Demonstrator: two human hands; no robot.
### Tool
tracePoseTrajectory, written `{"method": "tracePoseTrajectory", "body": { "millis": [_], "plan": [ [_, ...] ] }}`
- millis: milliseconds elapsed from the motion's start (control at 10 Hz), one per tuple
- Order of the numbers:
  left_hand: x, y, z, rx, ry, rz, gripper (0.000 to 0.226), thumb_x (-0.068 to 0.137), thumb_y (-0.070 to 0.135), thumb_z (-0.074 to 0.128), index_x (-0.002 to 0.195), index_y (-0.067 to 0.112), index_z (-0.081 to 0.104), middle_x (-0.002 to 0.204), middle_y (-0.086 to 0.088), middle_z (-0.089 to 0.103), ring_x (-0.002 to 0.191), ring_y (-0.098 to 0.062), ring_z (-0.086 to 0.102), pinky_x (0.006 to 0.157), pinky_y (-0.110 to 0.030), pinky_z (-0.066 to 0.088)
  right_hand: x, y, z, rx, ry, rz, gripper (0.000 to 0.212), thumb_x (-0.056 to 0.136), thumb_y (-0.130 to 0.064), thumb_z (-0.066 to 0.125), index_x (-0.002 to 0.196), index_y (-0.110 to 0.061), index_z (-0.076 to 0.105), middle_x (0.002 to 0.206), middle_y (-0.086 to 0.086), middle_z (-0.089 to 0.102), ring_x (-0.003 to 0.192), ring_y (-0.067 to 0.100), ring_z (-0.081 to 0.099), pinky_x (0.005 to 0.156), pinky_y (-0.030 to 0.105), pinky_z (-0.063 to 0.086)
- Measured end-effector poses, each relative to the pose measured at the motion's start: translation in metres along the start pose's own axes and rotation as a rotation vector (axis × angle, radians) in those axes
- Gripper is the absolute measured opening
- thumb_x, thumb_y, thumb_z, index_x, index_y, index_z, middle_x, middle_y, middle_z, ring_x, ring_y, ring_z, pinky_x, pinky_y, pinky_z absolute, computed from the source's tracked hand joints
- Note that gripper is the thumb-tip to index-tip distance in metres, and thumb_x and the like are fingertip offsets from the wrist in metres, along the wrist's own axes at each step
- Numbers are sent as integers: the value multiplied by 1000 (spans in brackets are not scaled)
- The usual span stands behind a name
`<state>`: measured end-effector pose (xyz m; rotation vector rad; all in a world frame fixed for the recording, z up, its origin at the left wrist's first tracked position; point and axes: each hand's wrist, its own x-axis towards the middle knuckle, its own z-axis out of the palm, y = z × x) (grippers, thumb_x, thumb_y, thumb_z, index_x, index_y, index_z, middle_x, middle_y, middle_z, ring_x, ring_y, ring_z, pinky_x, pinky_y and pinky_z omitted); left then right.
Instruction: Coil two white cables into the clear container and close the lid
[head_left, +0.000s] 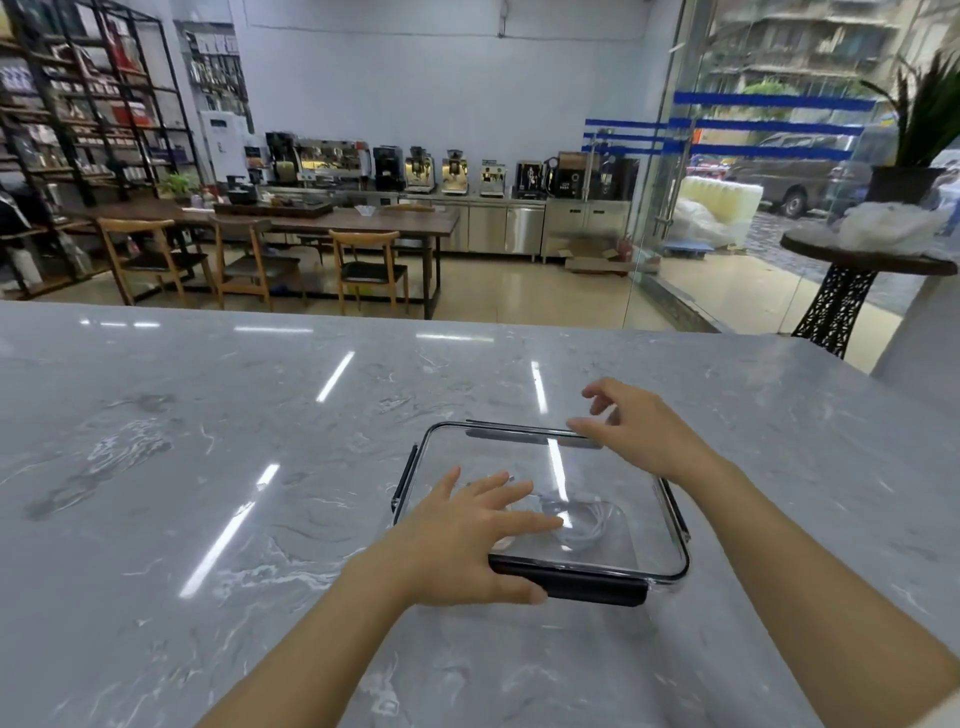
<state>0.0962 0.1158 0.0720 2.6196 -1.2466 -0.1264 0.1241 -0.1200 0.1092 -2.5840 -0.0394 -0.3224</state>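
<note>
A clear square container (670, 569) with a clear lid (467, 452) on top sits on the marble counter, with black clips along its edges. White coiled cable (587, 525) shows through the lid inside. My left hand (467, 540) lies flat on the lid's near left part, fingers spread, thumb at the front black clip (592, 590). My right hand (634, 431) hovers at the far right edge, fingers apart, fingertips touching the far clip (519, 435).
The grey marble counter (208, 467) stretches wide on all sides of the container. Beyond its far edge are wooden chairs, a long table, coffee machines and a glass wall at the right.
</note>
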Motion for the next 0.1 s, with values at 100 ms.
{"method": "tracePoseTrajectory", "body": {
  "millis": [100],
  "plan": [
    [-1,9,-33,-317,63,-74,61,76,65,54,131,60,26,153,26,9,137,0,19,102,-24,23,-12,-14,-55,110,81,-29,32,82,-43,61,105,-22,58,91,-7,62,81,16,61,69,28,45]
  ]
}}
